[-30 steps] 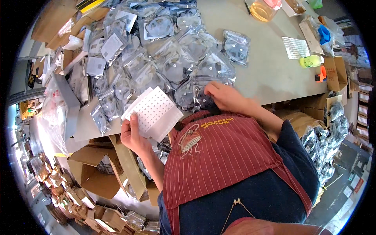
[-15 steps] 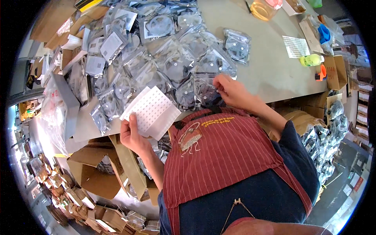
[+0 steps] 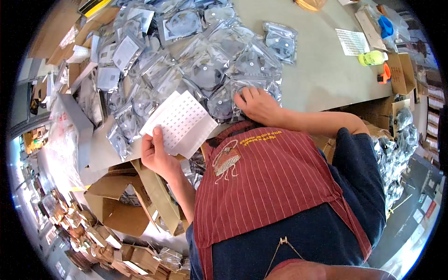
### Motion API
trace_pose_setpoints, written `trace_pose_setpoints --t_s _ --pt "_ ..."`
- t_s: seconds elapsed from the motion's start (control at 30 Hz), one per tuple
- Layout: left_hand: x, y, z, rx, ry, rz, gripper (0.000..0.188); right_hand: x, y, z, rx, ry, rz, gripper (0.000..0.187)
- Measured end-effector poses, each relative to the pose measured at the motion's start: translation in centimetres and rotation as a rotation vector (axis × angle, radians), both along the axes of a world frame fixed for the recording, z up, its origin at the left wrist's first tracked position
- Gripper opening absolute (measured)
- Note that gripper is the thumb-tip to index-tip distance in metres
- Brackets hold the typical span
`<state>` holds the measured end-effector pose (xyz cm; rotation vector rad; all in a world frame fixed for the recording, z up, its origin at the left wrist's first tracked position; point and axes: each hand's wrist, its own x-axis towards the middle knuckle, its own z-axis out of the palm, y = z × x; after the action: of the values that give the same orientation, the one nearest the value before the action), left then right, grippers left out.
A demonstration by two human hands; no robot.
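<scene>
Here, right hand [image 3: 257, 104] near edge [image 3: 353, 102], tabletop [image 3: 319, 77] rightward

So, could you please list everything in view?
table: one, pale grey, upper centre
clear bags with round parts: many, grey, heaped on the table's left and middle
separate bag: one, silvery, right of the heap
held label sheets: several, white, in the left hand
loose label sheet: one, white, table's right
bottle: one, yellow-green, table's right edge
orange item: one, orange, below the bottle
blue item: one, blue, top right
panel: one, grey, table's left edge
cardboard boxes: many, brown, around and below the table
apron: one, striped red, lower centre
left hand: one, bare, centre left
right hand: one, bare, heap's near edge
</scene>
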<state>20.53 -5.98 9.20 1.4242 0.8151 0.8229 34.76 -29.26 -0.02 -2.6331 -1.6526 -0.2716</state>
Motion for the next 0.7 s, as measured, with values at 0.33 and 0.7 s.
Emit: trace_pose_setpoints --t_s 0.33,0.7 --pt "-2.2 0.9 -1.1 -0.019 -0.025 0.092 0.016 6.6 -2.5 3.6 -0.064 0.361 -0.243 0.049" --pt "-1.1 0.2 -0.9 -0.044 -0.058 0.052 0.016 3.2 -4.0 1.2 0.243 0.491 -0.195 0.04"
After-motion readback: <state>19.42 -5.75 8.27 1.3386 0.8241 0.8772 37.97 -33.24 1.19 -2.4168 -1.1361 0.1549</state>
